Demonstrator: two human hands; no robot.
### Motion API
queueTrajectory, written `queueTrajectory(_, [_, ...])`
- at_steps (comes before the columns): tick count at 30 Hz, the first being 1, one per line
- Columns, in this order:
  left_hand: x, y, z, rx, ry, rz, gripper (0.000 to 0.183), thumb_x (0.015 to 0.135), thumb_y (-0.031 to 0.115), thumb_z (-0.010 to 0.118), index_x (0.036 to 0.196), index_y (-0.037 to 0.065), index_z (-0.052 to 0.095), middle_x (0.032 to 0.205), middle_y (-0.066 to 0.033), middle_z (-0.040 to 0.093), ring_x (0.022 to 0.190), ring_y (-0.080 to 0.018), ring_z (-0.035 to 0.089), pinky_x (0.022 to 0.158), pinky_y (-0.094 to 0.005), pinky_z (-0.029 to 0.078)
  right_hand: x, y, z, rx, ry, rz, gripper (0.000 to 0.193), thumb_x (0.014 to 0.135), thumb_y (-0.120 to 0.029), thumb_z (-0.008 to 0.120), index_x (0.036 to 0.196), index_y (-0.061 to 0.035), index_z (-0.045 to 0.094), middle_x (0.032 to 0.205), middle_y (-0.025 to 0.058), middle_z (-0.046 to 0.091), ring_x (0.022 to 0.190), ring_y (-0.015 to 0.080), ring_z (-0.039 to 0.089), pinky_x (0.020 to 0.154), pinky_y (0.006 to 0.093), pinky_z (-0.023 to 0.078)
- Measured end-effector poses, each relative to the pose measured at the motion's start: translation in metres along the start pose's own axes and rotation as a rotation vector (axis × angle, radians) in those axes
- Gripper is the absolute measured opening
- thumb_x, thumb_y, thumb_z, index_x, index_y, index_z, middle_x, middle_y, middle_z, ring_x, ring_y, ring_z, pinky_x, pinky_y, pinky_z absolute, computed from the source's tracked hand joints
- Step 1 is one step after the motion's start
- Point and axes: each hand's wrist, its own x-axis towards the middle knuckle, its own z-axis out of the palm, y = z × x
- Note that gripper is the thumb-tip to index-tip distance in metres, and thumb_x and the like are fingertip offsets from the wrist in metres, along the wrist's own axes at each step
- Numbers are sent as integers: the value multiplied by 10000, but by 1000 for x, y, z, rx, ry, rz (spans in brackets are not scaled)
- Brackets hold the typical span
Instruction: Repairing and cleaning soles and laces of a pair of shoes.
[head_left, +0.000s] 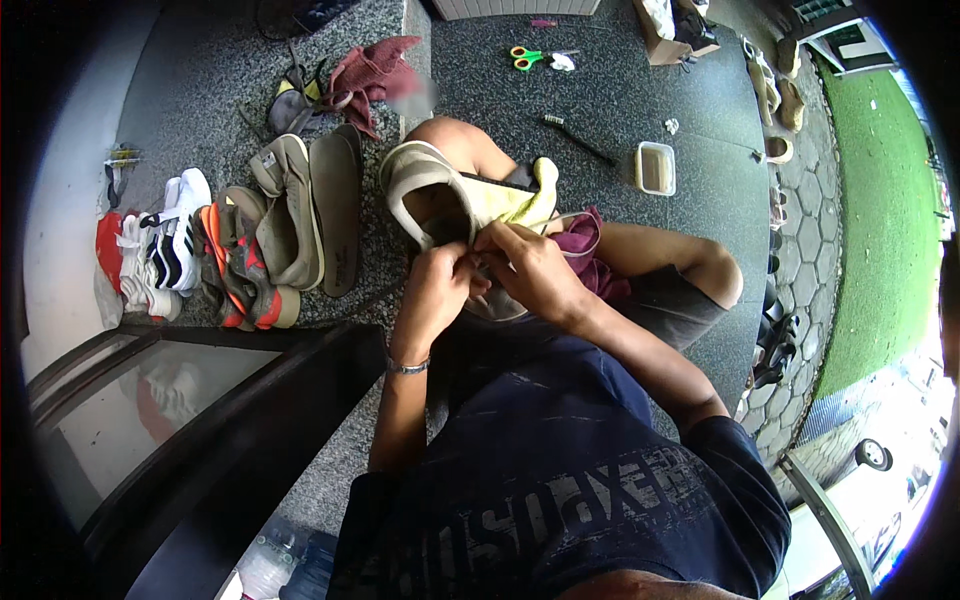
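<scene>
A beige shoe (403, 175) lies across my lap, its dark opening facing up. Along its right side runs a pale yellow part (510, 203). My left hand (437, 290), with a band on the wrist, pinches the shoe's near edge. Close beside it, the bent fingers of my right hand (535, 268) grip that same edge, and the two sets of fingertips almost meet. Whatever small part lies between the fingertips is hidden. A maroon cloth (577, 243) rests on my lap just beyond the right hand, with a thin pale loop over it.
Several shoes (290, 225) line the floor at left, beside a dark-framed glass door (170, 390). Ahead lie a maroon fabric piece (370, 80), scissors (525, 58), a black brush (578, 140) and a clear plastic container (655, 168). More shoes (790, 105) stand along the right edge.
</scene>
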Motion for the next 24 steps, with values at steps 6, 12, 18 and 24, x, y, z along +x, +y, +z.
queueTrajectory(6, [2, 4, 0, 113, 24, 15, 162, 1003, -10, 503, 933, -102, 616, 790, -170, 708, 683, -230, 753, 587, -334, 611, -9, 6, -7, -160, -18, 43, 132, 863, -48, 713, 982, -36, 654, 920, 165, 694, 817, 356, 710, 698, 421, 564])
queueTrajectory(12, [1, 6, 5, 193, 33, 42, 224, 993, 9, 480, 846, -88, 619, 720, -215, 702, 662, -276, 754, 574, -365, 598, -21, 16, 6, -27, 52, 29, 122, 889, -120, 709, 965, -31, 672, 854, 181, 678, 814, 381, 692, 711, 452, 566])
queueTrajectory(18, [3, 0, -3, 161, -63, 23, 210, 983, 27, 516, 874, -120, 618, 751, -254, 691, 688, -315, 752, 596, -392, 594, -21, 20, 14, -51, 58, 99, 305, 852, -56, 730, 1142, -54, 635, 881, 147, 705, 820, 314, 714, 727, 404, 571])
queueTrajectory(24, [4, 0, 2, 368, 30, 142, 164, 960, 12, 554, 887, -116, 626, 812, -261, 699, 674, -358, 734, 613, -427, 597, -9, -8, -13, -241, 26, -58, 489, 848, -71, 695, 1324, -117, 593, 901, 100, 702, 836, 291, 705, 762, 415, 549])
